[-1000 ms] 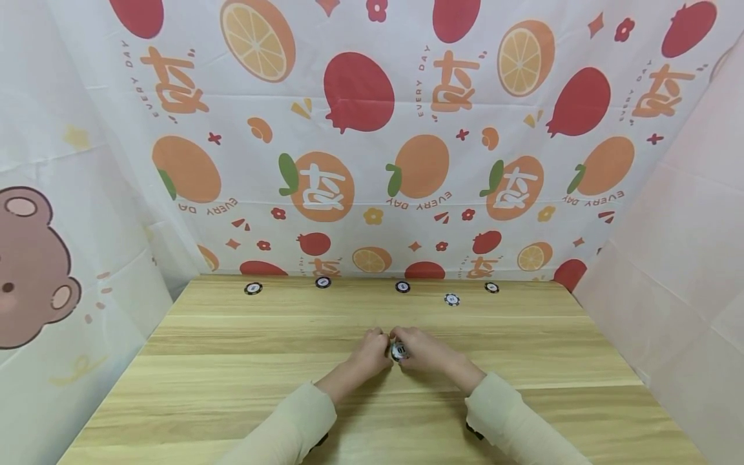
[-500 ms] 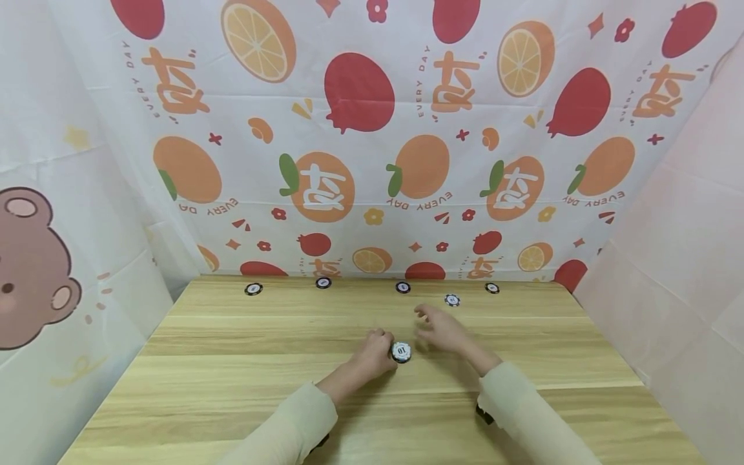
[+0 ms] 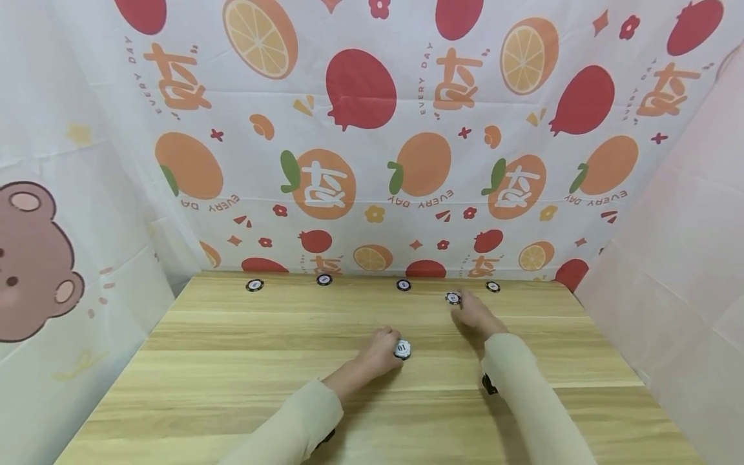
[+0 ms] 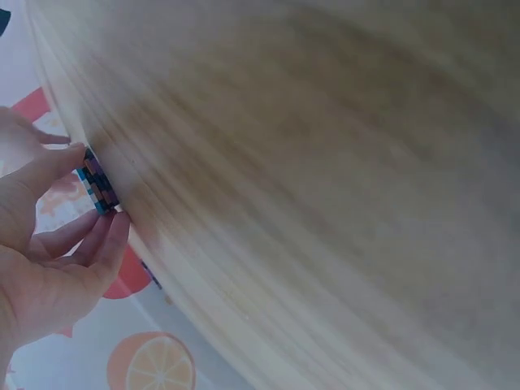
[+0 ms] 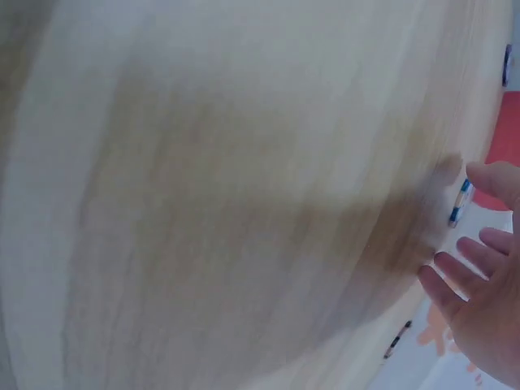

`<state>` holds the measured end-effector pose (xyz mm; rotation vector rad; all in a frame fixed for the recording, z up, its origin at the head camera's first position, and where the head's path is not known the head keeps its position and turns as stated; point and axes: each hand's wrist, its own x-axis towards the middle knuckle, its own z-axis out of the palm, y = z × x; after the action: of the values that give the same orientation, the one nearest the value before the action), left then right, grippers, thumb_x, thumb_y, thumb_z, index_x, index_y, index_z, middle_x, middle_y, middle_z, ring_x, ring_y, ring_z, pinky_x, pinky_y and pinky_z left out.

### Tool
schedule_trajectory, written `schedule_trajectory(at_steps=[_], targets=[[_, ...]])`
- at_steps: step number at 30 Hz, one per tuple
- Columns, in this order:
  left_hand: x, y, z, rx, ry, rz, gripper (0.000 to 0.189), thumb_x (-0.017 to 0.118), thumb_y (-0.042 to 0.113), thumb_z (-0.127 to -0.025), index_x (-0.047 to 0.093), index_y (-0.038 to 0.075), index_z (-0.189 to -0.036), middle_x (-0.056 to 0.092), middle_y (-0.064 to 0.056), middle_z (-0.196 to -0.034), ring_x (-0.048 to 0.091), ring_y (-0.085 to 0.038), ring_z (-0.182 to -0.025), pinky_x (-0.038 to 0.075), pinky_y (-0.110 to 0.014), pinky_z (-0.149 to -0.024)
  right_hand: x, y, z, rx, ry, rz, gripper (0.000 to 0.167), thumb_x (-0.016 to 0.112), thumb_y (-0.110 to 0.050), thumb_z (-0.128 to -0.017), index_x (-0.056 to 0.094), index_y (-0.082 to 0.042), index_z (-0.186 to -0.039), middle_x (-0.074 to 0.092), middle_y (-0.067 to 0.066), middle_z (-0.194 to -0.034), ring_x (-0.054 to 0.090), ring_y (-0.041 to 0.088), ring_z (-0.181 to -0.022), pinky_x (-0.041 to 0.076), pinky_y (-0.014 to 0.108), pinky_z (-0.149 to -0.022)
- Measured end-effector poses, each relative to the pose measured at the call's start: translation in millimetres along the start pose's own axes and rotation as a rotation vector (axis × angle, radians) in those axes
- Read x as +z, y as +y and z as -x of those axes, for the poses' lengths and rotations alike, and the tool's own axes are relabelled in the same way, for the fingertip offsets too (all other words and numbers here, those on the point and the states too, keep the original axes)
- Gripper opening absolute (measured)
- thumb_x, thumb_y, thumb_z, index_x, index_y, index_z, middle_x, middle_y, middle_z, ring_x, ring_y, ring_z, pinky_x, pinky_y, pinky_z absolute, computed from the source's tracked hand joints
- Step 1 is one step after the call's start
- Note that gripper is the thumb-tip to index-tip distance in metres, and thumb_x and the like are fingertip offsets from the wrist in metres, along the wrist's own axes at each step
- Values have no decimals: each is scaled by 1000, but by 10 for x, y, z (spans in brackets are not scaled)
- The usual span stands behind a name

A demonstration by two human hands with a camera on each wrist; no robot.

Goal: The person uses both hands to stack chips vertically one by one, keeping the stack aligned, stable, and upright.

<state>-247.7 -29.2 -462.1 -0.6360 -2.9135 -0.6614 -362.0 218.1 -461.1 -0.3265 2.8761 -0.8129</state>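
Observation:
A short stack of poker chips (image 3: 402, 349), topped by a white one marked 10, stands on the wooden table. My left hand (image 3: 380, 354) holds the stack from its left side. In the left wrist view, thumb and fingers sit at opposite sides of the layered chip edges (image 4: 97, 183). Farther back and to the right, my right hand (image 3: 473, 313) is beside a single poker chip (image 3: 453, 298) with a white centre and dark edge marks. The right wrist view shows that chip (image 5: 460, 203) lying flat between the spread thumb and fingers (image 5: 443, 288).
Along the table's back edge lie other dark-rimmed chips: one at far left (image 3: 254, 285), a second (image 3: 324, 279), a middle one (image 3: 403, 285) and one at right (image 3: 493, 287). A fruit-printed curtain (image 3: 363, 181) hangs directly behind the wooden table (image 3: 232, 374).
My right hand has left the stack and moved back and right to the single chip. My left hand has stayed at the stack.

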Motion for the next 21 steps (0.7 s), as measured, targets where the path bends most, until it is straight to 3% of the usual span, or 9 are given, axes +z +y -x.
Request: schedule_trajectory(at_steps=[5, 12, 17, 21], targets=[[1, 0, -8, 3, -14, 5, 39, 77, 8, -65, 60, -1, -99, 53, -8, -90, 51, -22, -82, 46, -29, -65, -25, -109, -8, -2, -71, 104, 56, 42, -8, -92, 20, 7, -141, 28, 26, -141, 27, 40, -127, 24, 51, -101], [14, -6, -46, 22, -29, 19, 41, 77, 5, -63, 61, 0, -101, 54, -11, -94, 51, -25, -85, 46, -31, -69, -23, -284, -12, 14, -169, 254, 49, 23, -5, -96, 21, -5, -145, 17, 17, -148, 20, 38, -131, 20, 51, -103], [15, 3, -69, 10, -54, 34, 42, 77, 4, -64, 61, 0, -103, 54, -12, -95, 51, -26, -87, 46, -31, -71, 20, -275, -41, -39, -109, 322, 44, 28, -5, -97, 34, -3, -140, 31, 20, -141, 28, 40, -127, 26, 51, -100], [15, -12, -75, 8, -53, 43, 41, 77, 4, -64, 61, 0, -102, 55, -12, -96, 51, -26, -87, 46, -31, -71, 34, -238, -86, -132, -12, 321, 34, 36, 0, -94, 54, 1, -123, 50, 22, -122, 44, 39, -114, 36, 48, -94]])
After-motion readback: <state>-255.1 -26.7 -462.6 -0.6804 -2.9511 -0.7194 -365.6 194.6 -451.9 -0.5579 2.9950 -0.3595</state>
